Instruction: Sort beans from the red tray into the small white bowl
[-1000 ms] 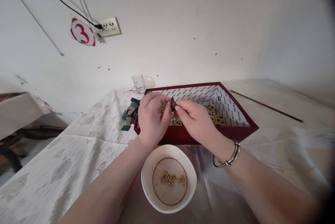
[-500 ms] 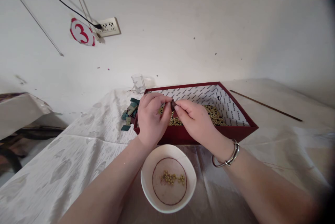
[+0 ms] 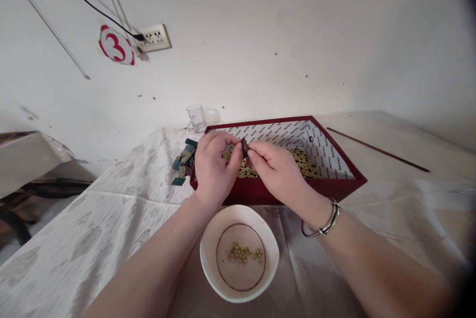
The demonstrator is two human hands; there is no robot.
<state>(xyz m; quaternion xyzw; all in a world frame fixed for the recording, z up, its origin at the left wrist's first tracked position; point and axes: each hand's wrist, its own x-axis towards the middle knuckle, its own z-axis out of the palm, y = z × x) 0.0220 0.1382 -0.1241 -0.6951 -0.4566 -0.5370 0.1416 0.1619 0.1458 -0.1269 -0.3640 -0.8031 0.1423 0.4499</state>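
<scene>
A small dark brown piece [image 3: 245, 147] is pinched between my two hands; its exact kind is too small to make out. My left hand [image 3: 217, 167] is closed, with thumb and forefinger at the piece's left side. From the right, my right hand [image 3: 275, 167] grips it with thumb and forefinger, and a silver bangle circles that wrist. Both hands are over the near wall of a dark red box [image 3: 334, 189] with printed white lining. Inside the box lie many small yellowish beads [image 3: 303, 162], partly hidden by my hands. Nearer me stands a white bowl [image 3: 208, 258] holding several yellowish beads [image 3: 241, 252].
Left of the box is a pile of green and brown flat pieces [image 3: 180, 172]. A glass mug [image 3: 197, 119] stands behind it, close to the wall. On the right lies a thin brown stick [image 3: 379, 149]. A patterned white cloth [image 3: 111, 219] covers the table.
My left fingers have shifted slightly left, and more of the brown piece shows between the hands. The right hand, bowl and box look unmoved.
</scene>
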